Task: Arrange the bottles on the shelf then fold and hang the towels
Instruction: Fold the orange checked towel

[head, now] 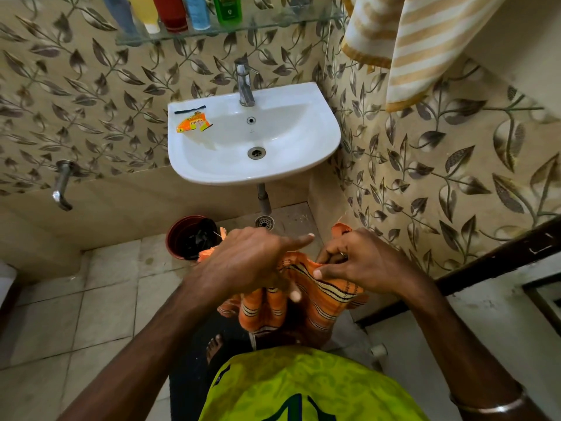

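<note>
Both hands gripped orange striped towel [315,293] below sink [321,153]: left hand [252,256] bunched cloth, forefinger out; right hand [361,262] pinched top edge. Risk: loose lower folds hung toward floor, could drag or fold crooked if edges not matched. Count: five bottles [174,12] on glass shelf [273,24]; one cream striped towel [425,47] hung; one orange towel in hands.

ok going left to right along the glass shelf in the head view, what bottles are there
grey-blue bottle → yellow bottle → red bottle → light blue bottle → green bottle, all on the glass shelf; their tops are cut off by the frame.
</note>
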The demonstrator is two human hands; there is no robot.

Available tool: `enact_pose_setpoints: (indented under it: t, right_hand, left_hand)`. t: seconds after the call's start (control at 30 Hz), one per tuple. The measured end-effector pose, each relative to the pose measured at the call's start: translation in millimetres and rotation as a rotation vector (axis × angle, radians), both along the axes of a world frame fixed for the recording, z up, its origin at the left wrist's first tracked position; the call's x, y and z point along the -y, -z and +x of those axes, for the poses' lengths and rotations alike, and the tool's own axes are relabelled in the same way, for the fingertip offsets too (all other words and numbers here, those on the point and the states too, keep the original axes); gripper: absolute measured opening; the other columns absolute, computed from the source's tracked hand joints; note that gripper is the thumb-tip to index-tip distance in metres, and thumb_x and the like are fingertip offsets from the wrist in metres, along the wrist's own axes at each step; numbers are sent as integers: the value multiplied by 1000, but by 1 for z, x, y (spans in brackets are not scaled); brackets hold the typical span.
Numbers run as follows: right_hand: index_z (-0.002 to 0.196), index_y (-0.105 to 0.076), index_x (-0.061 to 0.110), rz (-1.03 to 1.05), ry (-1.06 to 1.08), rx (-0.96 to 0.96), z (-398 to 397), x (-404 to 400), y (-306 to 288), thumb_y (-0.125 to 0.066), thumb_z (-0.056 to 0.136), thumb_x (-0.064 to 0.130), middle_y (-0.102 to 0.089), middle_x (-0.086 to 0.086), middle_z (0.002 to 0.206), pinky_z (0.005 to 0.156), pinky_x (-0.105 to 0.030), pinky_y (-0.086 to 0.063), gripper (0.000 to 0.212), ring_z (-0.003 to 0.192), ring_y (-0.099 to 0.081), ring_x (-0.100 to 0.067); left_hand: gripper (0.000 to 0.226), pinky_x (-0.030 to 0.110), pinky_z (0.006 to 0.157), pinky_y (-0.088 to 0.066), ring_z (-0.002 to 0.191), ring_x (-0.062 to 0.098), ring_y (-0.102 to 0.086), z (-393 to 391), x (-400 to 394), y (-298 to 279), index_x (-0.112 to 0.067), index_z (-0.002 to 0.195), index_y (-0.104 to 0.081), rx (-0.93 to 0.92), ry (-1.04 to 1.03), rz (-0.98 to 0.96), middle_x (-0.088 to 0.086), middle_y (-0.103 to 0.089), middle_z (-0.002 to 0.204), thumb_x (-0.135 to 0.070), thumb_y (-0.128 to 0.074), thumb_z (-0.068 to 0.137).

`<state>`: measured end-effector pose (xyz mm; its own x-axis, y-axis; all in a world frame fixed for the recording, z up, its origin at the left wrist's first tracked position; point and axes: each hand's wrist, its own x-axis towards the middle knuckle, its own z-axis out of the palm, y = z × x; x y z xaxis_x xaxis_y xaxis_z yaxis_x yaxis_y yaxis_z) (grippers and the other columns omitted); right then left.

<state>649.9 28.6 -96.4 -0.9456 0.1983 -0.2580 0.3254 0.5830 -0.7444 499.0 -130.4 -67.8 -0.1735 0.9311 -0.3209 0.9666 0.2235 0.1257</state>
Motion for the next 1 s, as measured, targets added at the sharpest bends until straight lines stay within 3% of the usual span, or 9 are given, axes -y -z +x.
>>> enact_pose_setpoints:
  t: [0.07, 0.13, 0.2, 0.33, 0.5, 0.67, 0.83, 0.93, 1.0]
  right_hand:
    - [89, -76, 30, -1, -13, -12, -1, 4, -1, -79, 86, 27, -75, 10, 87, 72, -25, -62, 5, 82, -71, 3]
    - [88, -77, 29, 5, -12, -22, -1, 4, -1, -80, 86, 28, -75, 9, 87, 71, -29, -63, 4, 80, -71, 1]
    - [90, -78, 27, -11, 9, -25, 1, 0, -1, -80, 85, 30, -76, 6, 88, 71, -31, -62, 6, 81, -72, -2]
    - [95, -72, 33, -80, -47, 104, 9, -10, 1, -77, 87, 30, -74, 9, 96, 74, -25, -62, 10, 90, -71, 2]
    - [104, -75, 24, -58, -7, 151, 18, -21, 7, -77, 88, 24, -76, 9, 102, 79, -26, -62, 17, 93, -72, 1]
    - [97, -76, 28, -22, 38, 98, 21, -21, 5, -76, 88, 26, -77, 13, 95, 77, -25, -62, 9, 88, -72, 4]
    - [103, -78, 29, 78, -17, 56, 15, -16, 1, -71, 91, 35, -77, 13, 94, 76, -31, -63, 15, 83, -72, 1]
    - [105, -77, 29, 120, -47, 41, 10, -12, -2, -70, 92, 35, -78, 12, 95, 74, -32, -63, 16, 82, -72, 1]
    - [106, -77, 27, 152, -72, 32, 7, -9, -3, -70, 93, 34, -78, 10, 96, 74, -31, -62, 16, 82, -72, 2]
  left_hand:
    - [75, 21, 52, -32, 63, 4, -49, 6, -5, 2, -44, 147, -34, 68, 27, 38, -12, -60, 80, -69, -58, 81]
    - [53, 21, 54, -35, 68, 5, -54, 7, -10, 3, -36, 128, -58, 89, 36, 49, -12, -62, 84, -67, -56, 86]
    - [39, 23, 54, -36, 67, 5, -55, 5, -12, 3, -33, 114, -65, 58, 46, 62, -11, -64, 82, -62, -56, 90]
    - [30, 24, 59, -45, 75, 7, -61, 0, -10, 4, -33, 112, -66, 55, 47, 82, -11, -68, 87, -54, -58, 93]
    - [31, 21, 62, -46, 80, 5, -61, -8, -6, 1, -32, 113, -67, 85, -6, 71, -13, -68, 91, -53, -61, 91]
    - [30, 18, 55, -35, 76, 2, -58, -13, 0, 2, -33, 109, -69, 83, -55, 74, -15, -65, 85, -54, -61, 90]
    - [35, 29, 67, -53, 82, 9, -64, -19, 3, 4, -32, 109, -69, 54, -95, 48, -11, -70, 90, -59, -59, 89]
    - [39, 31, 72, -52, 87, 13, -61, -20, 3, 4, -37, 121, -63, -10, -88, 26, -9, -70, 99, -59, -59, 89]
    - [59, 28, 64, -45, 82, 12, -59, -17, 2, 4, -43, 139, -47, -14, -65, 16, -8, -68, 100, -63, -59, 85]
